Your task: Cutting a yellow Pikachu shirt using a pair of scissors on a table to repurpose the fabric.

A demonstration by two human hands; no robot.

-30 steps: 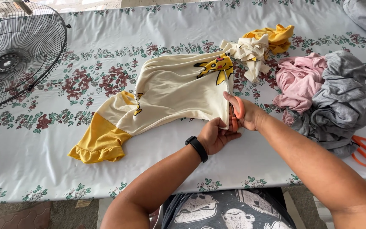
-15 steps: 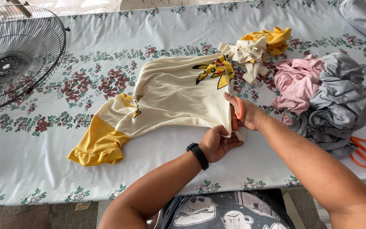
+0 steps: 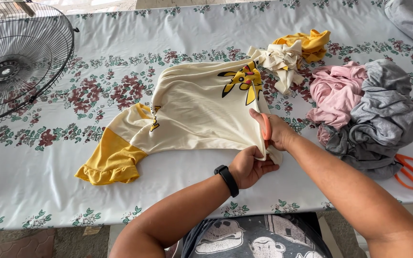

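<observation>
Right hand (image 3: 276, 131) is gripping orange-handled scissors (image 3: 262, 114), blades half-hidden in the cream shirt (image 3: 201, 112); left hand (image 3: 249, 167), at six o'clock, is pinching its hem.

Floral-clothed table (image 3: 48, 191) carries cream shirt (image 3: 197, 114), clothes pile (image 3: 369, 110), orange scissors (image 3: 412, 169), fan (image 3: 15, 62).

Cream shirt (image 3: 197, 114) with yellow ruffled sleeve and yellow cartoon print, spread flat on the flowered tablecloth, near edge pinched and pulled taut. Orange-handled scissors (image 3: 266, 128) upright at that edge, blades pointing away along the cloth.
</observation>
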